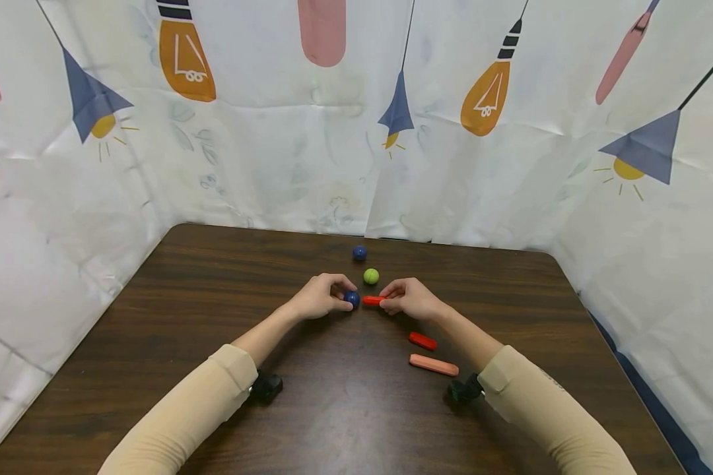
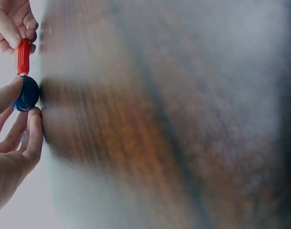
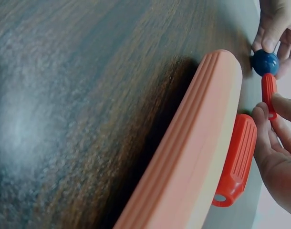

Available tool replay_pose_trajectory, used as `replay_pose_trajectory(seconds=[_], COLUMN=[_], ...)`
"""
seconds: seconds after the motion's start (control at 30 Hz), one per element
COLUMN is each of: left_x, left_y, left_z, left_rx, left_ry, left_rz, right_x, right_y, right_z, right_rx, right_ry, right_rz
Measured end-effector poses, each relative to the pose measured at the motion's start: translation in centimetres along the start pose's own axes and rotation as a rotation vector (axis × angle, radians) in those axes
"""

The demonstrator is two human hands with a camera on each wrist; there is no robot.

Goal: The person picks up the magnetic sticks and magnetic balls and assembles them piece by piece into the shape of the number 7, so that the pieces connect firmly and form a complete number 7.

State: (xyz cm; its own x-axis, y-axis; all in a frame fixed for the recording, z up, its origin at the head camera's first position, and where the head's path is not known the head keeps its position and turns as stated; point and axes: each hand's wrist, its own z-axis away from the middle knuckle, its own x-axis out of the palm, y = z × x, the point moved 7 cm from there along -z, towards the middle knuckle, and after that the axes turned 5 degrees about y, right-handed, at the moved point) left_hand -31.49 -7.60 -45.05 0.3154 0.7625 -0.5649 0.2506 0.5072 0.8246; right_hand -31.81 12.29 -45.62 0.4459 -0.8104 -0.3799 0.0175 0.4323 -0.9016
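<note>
My left hand [image 1: 323, 297] pinches a dark blue ball [image 1: 352, 299] between thumb and fingers, low over the table. Facing it, my right hand [image 1: 412, 298] holds a short red ribbed stick [image 1: 372, 300] by one end, its other end pointing at the ball. In the left wrist view the tip of the red stick [image 2: 23, 57] meets the blue ball [image 2: 27, 94]. From the right wrist, the red stick [image 3: 268, 90] likewise lines up against the blue ball [image 3: 265, 63], fingers around its near end.
Beyond the hands lie a green ball [image 1: 371, 276] and a second blue ball [image 1: 360, 253]. Near my right forearm lie another red stick [image 1: 422, 340] and a longer peach-coloured stick [image 1: 434, 365]. The brown wooden table [image 1: 243, 264] ends at a patterned curtain [image 1: 273, 165].
</note>
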Motion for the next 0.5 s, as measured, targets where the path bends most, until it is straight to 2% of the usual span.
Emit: replay_pose_trajectory(seconds=[0.5], left_x=[0.04], left_y=[0.46], left_z=[0.0], left_rx=[0.009], left_ry=[-0.007], left_rz=[-0.013], right_x=[0.46], right_y=[-0.19], right_z=[-0.24], right_rx=[-0.009], right_ry=[-0.024], right_rz=[-0.012])
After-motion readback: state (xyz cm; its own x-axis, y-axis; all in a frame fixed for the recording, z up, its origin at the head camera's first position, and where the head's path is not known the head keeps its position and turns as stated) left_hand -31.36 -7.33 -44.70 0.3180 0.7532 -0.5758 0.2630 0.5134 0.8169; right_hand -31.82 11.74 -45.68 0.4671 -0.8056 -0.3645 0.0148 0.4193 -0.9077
